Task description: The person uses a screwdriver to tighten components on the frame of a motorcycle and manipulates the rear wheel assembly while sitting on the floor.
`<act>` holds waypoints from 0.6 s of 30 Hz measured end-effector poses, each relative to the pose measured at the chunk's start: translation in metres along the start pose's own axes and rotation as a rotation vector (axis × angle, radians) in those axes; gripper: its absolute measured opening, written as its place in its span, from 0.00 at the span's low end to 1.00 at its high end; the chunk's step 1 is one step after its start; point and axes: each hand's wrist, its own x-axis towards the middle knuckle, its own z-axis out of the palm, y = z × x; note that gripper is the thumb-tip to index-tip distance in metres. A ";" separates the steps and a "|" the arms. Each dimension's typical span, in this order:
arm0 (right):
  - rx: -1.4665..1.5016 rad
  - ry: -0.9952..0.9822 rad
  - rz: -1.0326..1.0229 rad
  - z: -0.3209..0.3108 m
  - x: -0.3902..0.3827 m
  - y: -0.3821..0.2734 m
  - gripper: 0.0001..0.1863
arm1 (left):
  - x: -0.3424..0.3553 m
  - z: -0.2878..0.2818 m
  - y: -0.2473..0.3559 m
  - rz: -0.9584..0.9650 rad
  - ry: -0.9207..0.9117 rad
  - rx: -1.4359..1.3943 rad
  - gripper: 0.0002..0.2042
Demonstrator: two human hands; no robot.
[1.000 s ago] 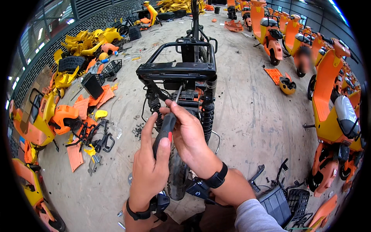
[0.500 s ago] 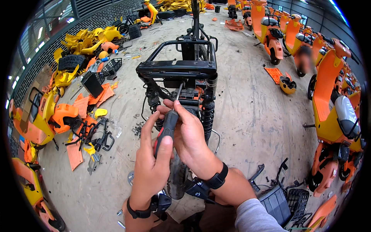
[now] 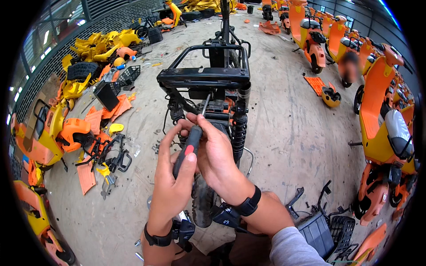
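Observation:
A screwdriver with a black and red handle (image 3: 188,148) slants up and away between my two hands, its metal shaft (image 3: 207,103) reaching in under the rear rack (image 3: 204,79) of a stripped black scooter frame. My left hand (image 3: 171,188) is closed round the handle, thumb along its near side. Beside it my right hand (image 3: 218,157) pinches the shaft just ahead of the handle. The screwdriver's tip is hidden among the dark parts under the rack. Close by are a coil shock absorber (image 3: 238,133) and the rear tyre (image 3: 203,201), partly covered by my hands.
Orange and yellow scooters (image 3: 377,106) stand in rows at the right. Yellow body panels (image 3: 100,46) are heaped at the far left, with black crates (image 3: 128,76) nearer. Loose black brackets (image 3: 117,155) lie on the left floor, and a black box (image 3: 316,232) at the lower right.
The screwdriver handle has turned in my left hand, so its red patch now faces up. My left fingers have shifted slightly; my right hand stays nearly in place.

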 end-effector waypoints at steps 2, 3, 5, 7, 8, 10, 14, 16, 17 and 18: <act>0.028 -0.023 0.010 -0.002 0.001 0.002 0.21 | 0.002 0.005 -0.009 0.191 0.089 0.231 0.32; 0.055 -0.029 0.025 -0.002 0.001 0.004 0.21 | -0.001 0.012 -0.006 0.289 0.141 0.331 0.32; 0.112 -0.025 0.039 0.000 0.000 0.006 0.21 | 0.004 0.012 -0.015 0.456 0.155 0.510 0.32; 0.088 -0.011 0.044 0.003 -0.002 0.006 0.21 | 0.004 0.009 -0.017 0.489 0.160 0.567 0.33; 0.074 -0.002 0.041 0.003 -0.003 0.005 0.21 | 0.003 0.009 -0.015 0.440 0.155 0.531 0.33; 0.032 -0.017 0.015 -0.001 -0.001 0.002 0.21 | 0.001 0.010 -0.009 0.302 0.130 0.336 0.33; 0.023 -0.019 -0.003 -0.003 0.000 0.000 0.21 | 0.002 0.002 0.002 -0.040 -0.070 -0.191 0.33; 0.048 -0.065 0.019 -0.001 0.002 0.002 0.21 | 0.003 0.003 -0.003 0.099 -0.013 -0.114 0.33; 0.051 -0.075 0.024 -0.004 0.004 0.003 0.20 | 0.004 0.007 -0.008 0.175 0.025 -0.048 0.33; 0.049 -0.060 0.022 -0.005 0.004 0.003 0.20 | 0.007 0.009 -0.014 0.364 0.042 0.241 0.33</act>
